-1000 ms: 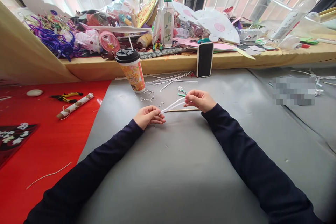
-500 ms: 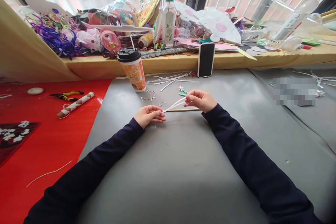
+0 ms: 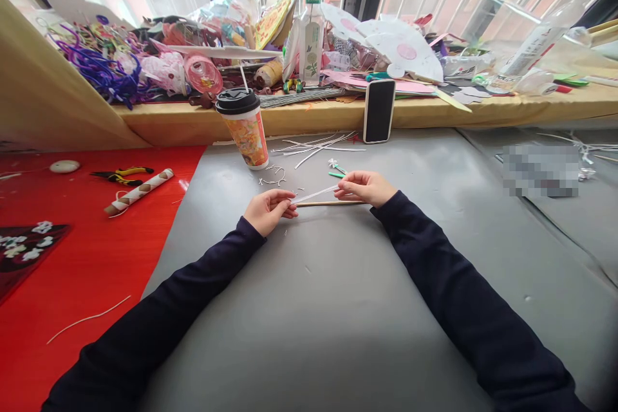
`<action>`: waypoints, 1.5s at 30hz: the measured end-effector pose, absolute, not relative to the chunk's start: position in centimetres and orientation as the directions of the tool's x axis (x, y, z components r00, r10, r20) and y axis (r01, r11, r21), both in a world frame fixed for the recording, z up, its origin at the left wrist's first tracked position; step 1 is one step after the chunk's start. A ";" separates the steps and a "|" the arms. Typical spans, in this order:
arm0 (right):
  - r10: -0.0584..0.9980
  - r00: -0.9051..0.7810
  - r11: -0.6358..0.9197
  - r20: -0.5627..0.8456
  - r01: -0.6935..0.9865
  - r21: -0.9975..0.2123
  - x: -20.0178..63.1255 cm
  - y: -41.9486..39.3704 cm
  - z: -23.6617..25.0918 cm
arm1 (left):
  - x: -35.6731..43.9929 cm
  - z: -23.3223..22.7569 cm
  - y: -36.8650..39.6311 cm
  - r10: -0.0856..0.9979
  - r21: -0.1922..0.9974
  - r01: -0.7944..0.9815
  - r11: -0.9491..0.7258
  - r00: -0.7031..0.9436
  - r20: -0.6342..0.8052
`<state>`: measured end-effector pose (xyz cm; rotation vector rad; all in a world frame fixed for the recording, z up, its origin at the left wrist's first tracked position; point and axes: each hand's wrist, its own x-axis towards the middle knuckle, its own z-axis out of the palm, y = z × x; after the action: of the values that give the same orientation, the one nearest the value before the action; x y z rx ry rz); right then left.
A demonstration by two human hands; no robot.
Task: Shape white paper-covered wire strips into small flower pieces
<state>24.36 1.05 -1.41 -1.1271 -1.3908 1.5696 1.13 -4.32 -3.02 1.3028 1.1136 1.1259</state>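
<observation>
Stretched between my hands is a thin white strip point(image 3: 316, 194), sloping up to the right. My left hand point(image 3: 270, 210) pinches its lower left end, and my right hand point(image 3: 364, 188) grips the upper right end between thumb and fingers. Just under the strip, a slim wooden stick point(image 3: 328, 203) lies on the grey mat point(image 3: 338, 309). A green-handled tool point(image 3: 337, 174), partly hidden by my right hand, lies beyond it near a small white flower point(image 3: 333, 164). Curled bits of white wire point(image 3: 274, 175) rest past my left hand.
A lidded paper cup point(image 3: 244, 132) and an upright phone point(image 3: 379, 111) stand at the back. Between them lie several loose white strips point(image 3: 318, 145). On the red surface at left are pliers point(image 3: 123, 175) and a white-wrapped roll point(image 3: 140, 193). Craft materials crowd the sill point(image 3: 309, 117).
The strip, bowed into two separated lines before, is now pulled straight and looks like one band. My left hand has shifted slightly left and up; my right hand has dropped slightly.
</observation>
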 end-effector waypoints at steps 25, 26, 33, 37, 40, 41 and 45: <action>0.897 -0.403 -0.094 -0.183 0.231 -0.968 25.0 1.0 -1.6 | 0.7 -3.3 -3.9 0.956 0.937 0.229 -0.265 -0.063 0.286; 0.896 -0.409 -0.081 -0.173 0.234 -0.969 25.0 1.1 -1.6 | 0.7 -3.2 -3.9 0.955 0.933 0.240 -0.268 -0.060 0.290; 0.881 -0.458 -0.004 -0.122 0.250 -0.968 25.2 1.4 -1.9 | 0.5 -2.7 -4.2 0.924 0.843 0.428 -0.325 -0.049 0.380; 0.834 -0.537 0.021 -0.125 0.257 -0.966 25.2 1.4 -2.1 | 0.5 -2.7 -4.2 0.913 0.802 0.493 -0.338 -0.035 0.406; 0.786 -0.601 0.030 -0.146 0.272 -0.962 25.1 1.4 -2.1 | 0.5 -2.8 -4.1 0.906 0.800 0.491 -0.345 -0.048 0.420; 0.776 -0.612 0.036 -0.150 0.280 -0.959 25.0 1.3 -2.0 | 0.5 -2.9 -4.0 0.905 0.804 0.484 -0.346 -0.053 0.421; 0.755 -0.636 0.048 -0.157 0.292 -0.955 24.9 1.2 -1.9 | 0.8 -2.6 -4.3 0.901 0.824 0.442 -0.354 -0.073 0.427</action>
<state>24.85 1.24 -1.87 -1.0521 -1.9442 1.6160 0.84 -4.34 -2.60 1.7750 1.4421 1.4180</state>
